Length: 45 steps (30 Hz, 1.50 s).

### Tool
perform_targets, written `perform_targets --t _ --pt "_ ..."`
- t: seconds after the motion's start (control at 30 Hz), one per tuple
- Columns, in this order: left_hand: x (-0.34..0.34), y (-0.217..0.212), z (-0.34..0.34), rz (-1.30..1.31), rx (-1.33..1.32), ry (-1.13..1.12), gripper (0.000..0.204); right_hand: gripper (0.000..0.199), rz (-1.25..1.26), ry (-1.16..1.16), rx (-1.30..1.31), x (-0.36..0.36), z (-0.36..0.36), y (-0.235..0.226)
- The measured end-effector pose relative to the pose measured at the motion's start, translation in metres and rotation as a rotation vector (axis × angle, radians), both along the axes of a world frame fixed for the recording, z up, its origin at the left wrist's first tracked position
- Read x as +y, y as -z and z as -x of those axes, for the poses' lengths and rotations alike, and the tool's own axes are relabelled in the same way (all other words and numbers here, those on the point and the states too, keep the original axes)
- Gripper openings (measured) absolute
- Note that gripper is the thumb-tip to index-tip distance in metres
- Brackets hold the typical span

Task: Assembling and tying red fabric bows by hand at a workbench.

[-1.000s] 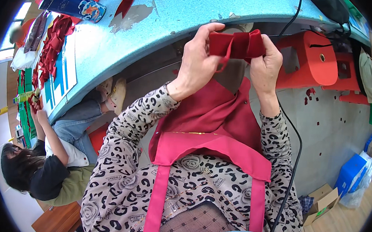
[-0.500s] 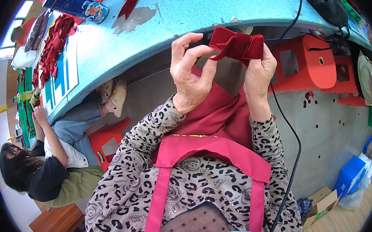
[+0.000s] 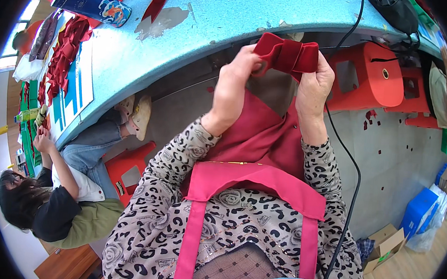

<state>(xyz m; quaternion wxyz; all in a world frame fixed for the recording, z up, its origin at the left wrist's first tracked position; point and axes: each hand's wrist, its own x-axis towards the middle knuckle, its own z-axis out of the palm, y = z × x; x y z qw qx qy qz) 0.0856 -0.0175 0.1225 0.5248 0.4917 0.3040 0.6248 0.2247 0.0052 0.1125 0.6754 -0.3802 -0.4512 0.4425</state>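
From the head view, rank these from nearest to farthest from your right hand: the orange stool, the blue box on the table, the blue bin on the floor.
From the right hand:
1. Orange stool, just to its right.
2. Blue bin, lower right on the floor.
3. Blue box, far left on the table.

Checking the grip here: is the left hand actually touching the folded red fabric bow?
Touching. The head view shows the left hand with its fingertips pressed on the left end of the red fabric bow, no gap between them.
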Motion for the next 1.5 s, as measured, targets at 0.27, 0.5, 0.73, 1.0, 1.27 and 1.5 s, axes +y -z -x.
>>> perform_targets --t 0.27,0.5,0.73,1.0,1.27,1.5 --pt "0.015 -0.011 0.024 0.498 -0.242 0.501 0.06 0.007 -0.238 -0.049 -0.562 0.001 -0.033 -0.015" --pt "0.003 -0.027 -0.017 0.47 -0.499 0.518 0.071 0.005 -0.35 -0.104 -0.424 0.002 -0.044 -0.016" --pt "0.013 -0.024 -0.026 -0.217 0.354 0.22 0.085 0.009 -0.156 -0.157 -0.02 -0.006 -0.04 -0.022" --pt "0.006 -0.048 -0.032 -0.106 0.383 0.193 0.092 0.011 -0.185 -0.152 -0.053 -0.01 -0.039 -0.026" --pt "0.002 -0.069 -0.027 0.544 -0.334 0.533 0.077 0.01 -0.36 -0.03 -0.603 -0.01 -0.06 -0.038" --pt "0.001 -0.069 -0.027 0.52 -0.028 0.481 0.065 0.017 -0.647 -0.008 -0.868 -0.004 -0.078 -0.056"
